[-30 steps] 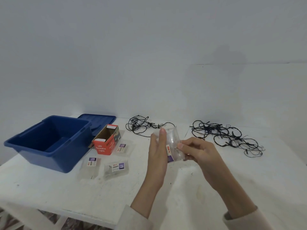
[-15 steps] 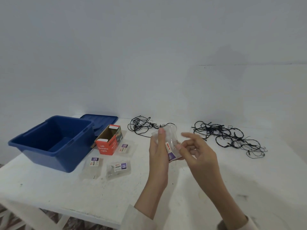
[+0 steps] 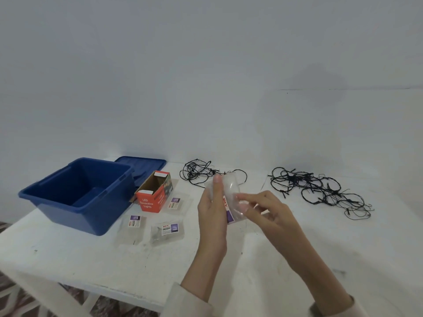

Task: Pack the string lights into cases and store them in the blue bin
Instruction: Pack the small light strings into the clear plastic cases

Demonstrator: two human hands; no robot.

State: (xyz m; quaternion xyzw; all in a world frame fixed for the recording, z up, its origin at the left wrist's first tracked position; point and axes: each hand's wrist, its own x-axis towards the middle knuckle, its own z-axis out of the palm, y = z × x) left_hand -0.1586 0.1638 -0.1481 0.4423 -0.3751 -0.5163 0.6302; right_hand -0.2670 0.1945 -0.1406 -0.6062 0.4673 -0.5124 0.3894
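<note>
My left hand (image 3: pixel 212 213) holds a clear plastic case (image 3: pixel 230 195) upright above the white table (image 3: pixel 68 252), fingers straight along its back. My right hand (image 3: pixel 266 209) pinches the case's front face with fingertips. Two tangles of black string lights lie at the back: a small tangle (image 3: pixel 201 172) behind the case and a larger tangle (image 3: pixel 320 191) to the right. The blue bin (image 3: pixel 77 193) stands open and empty at the left. Three more clear cases (image 3: pixel 167 231) (image 3: pixel 132 227) (image 3: pixel 177 202) lie flat between the bin and my hands.
An open red cardboard box (image 3: pixel 154 191) marked LED Decorative Lights lies beside the bin. The bin's blue lid (image 3: pixel 143 164) lies behind it. A white wall stands close behind the table. The table's front edge runs just before my sleeves.
My right hand's fingers shifted on the case's front face, and the case tilted a little. The camera view drifted slightly. The rest stays where it was.
</note>
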